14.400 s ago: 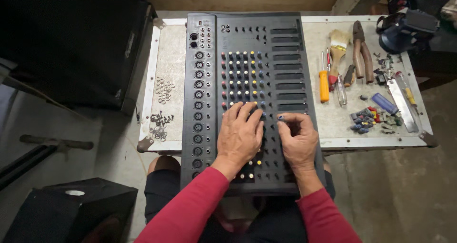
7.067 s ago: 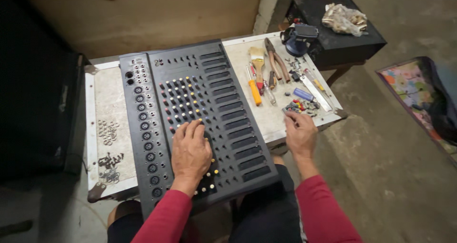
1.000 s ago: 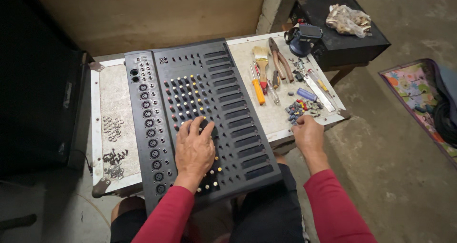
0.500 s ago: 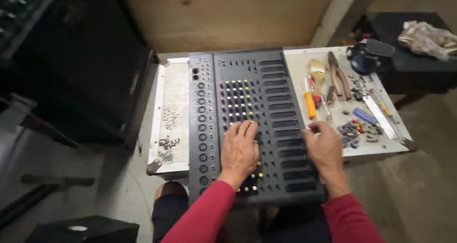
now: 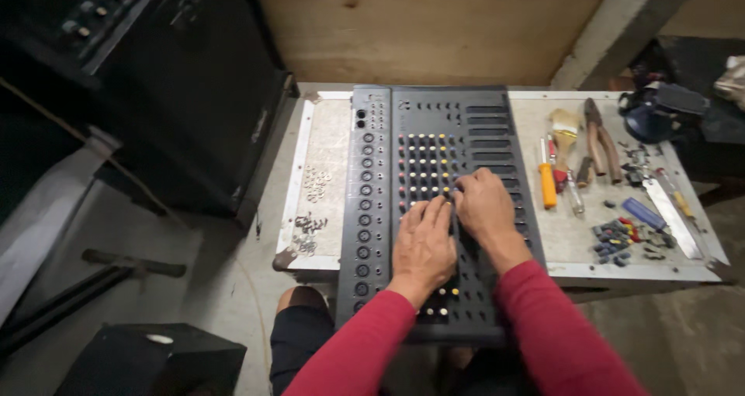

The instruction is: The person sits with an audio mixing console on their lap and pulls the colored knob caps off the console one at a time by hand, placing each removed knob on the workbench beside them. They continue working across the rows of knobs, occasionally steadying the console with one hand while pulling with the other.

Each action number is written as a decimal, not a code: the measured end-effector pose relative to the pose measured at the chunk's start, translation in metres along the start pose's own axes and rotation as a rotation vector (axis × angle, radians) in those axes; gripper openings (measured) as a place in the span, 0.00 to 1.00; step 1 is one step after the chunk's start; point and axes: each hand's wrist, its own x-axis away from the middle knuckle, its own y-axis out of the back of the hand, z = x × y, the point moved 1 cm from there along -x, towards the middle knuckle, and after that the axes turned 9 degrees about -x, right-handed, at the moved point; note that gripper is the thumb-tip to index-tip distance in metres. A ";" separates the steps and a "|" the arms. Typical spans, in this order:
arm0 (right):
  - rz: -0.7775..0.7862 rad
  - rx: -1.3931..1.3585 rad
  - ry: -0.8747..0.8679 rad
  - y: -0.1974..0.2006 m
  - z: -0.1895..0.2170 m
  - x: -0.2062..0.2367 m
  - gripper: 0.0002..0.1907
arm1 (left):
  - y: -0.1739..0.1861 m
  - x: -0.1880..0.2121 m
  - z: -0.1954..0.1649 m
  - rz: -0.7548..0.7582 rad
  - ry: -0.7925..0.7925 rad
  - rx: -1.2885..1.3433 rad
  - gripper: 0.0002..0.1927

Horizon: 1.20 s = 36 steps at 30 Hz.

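Audio mixer panel (image 5: 434,210) lies flat across small worktable (image 5: 326,140), near edge over person's lap; left hand (image 5: 424,244) rests palm-down, fingers on knob rows; right hand (image 5: 483,207) pinches a knob, apparently steadied by left; screwdriver (image 5: 547,180), pliers (image 5: 599,138), loose caps (image 5: 617,237) to the right, w/in reach.

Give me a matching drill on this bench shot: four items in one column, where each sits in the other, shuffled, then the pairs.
Items:
1. left hand
2. orange-handled screwdriver
3. pile of small screws
4. blue and grey caps

Places:
A. on the table left of the mixer panel
B. flat on the mixer's knob field, beside the right hand
C. near the table's front right corner
D. just right of the mixer, next to a paintbrush

Pairs: 1-B, 2-D, 3-A, 4-C
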 end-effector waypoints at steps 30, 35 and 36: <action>-0.322 -0.569 -0.278 -0.007 -0.010 0.061 0.07 | 0.003 0.004 0.002 0.015 -0.018 -0.003 0.27; -0.320 -0.549 -0.174 0.001 -0.002 0.060 0.14 | 0.003 0.005 0.003 0.016 -0.026 -0.011 0.27; -0.317 -0.535 -0.128 0.002 -0.001 0.060 0.14 | 0.003 0.004 0.003 0.012 -0.027 -0.014 0.27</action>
